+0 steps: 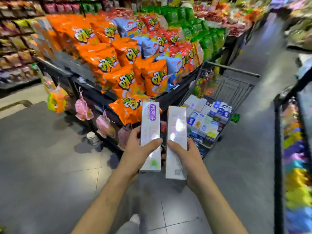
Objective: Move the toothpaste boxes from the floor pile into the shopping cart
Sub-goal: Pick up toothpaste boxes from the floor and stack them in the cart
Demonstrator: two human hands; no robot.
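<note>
Iridescent white cardboard toothpaste box with purple label (150,132) gripped in left hand (140,149), thumb across its face. Second long white glossy toothpaste box (177,141) gripped likewise in right hand (184,152). Both held side by side, apart, above grey floor tiles (50,166). Black wire shopping cart (236,88) ahead to the right, already holding stacked blue-and-white boxes (209,119) against its near edge. Advised: carry both over the cart rim, lay flat onto the stack, release only once seated. Floor pile not in view.

Purple "+" on left toothpaste box (150,132)
</note>
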